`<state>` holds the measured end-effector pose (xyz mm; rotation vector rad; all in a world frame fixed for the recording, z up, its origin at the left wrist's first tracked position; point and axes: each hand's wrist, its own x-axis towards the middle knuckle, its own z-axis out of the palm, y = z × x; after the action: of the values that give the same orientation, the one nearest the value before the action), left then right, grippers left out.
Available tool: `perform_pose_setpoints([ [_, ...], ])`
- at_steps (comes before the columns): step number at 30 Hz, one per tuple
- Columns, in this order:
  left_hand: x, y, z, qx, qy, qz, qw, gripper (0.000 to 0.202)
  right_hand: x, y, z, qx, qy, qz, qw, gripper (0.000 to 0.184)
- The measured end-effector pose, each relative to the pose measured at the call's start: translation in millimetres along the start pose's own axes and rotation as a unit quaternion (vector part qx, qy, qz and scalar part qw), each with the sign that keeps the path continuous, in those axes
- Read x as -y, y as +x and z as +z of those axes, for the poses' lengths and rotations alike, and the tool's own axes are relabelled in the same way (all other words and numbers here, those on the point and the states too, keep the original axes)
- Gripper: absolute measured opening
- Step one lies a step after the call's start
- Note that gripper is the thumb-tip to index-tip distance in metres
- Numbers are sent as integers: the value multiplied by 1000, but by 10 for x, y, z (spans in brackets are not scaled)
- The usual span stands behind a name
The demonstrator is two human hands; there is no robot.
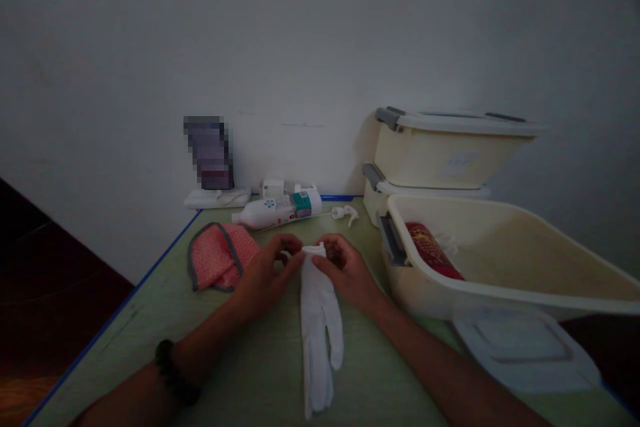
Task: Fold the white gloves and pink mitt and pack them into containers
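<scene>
A white glove (316,327) hangs cuff-up between my hands, its fingers pointing down toward the table's near side. My left hand (273,270) pinches the left edge of the cuff between thumb and fingers. At the right edge of the same cuff, my right hand (345,267) grips with its thumb in front and its fingers curled behind. Left of my left hand lies a folded pink cloth (215,257) with a dark checked border. Beyond both hands, a white bottle (280,209) with a green label lies on its side.
A loose spray nozzle (345,213) lies right of the bottle. The open cream bin (470,290) holds a red bundle (431,250), with a lid (525,347) under it. Stacked lidded bins (450,153) stand behind. A blurred phone-like object (215,153) leans at the wall.
</scene>
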<state>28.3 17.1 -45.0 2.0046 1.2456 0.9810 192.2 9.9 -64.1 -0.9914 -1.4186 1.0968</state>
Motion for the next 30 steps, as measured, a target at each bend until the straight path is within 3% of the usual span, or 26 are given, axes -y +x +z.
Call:
perform_pose_setpoints([
  [4, 27, -10, 14, 11, -22, 4, 1000, 20, 25, -17, 4, 6, 1, -2, 1000, 16],
  [8, 18, -2, -1, -3, -21, 3, 1000, 15, -1, -22, 16, -5, 22, -11, 1000, 23],
  [13, 13, 2, -9, 1, -135, -20, 991, 16, 6, -18, 32, -12, 23, 4, 1000, 19],
  [17, 31, -9, -2, 129, -216, -50, 967, 21, 71, -14, 42, -56, 28, 1, 998, 21],
  [19, 43, -21, 0, 194, -205, -50, 958, 19, 91, -5, 39, -85, 37, 6, 996, 23],
  [21, 44, -29, -3, 217, -176, -53, 959, 16, 88, 8, 29, -106, 55, 6, 993, 25],
  [25, 7, -14, -22, 161, -176, -75, 968, 16, 30, 34, 0, -54, 84, 27, 995, 24],
  [30, -28, 32, -38, 116, -200, -118, 966, 17, -14, 46, -25, 17, 30, 37, 999, 19],
])
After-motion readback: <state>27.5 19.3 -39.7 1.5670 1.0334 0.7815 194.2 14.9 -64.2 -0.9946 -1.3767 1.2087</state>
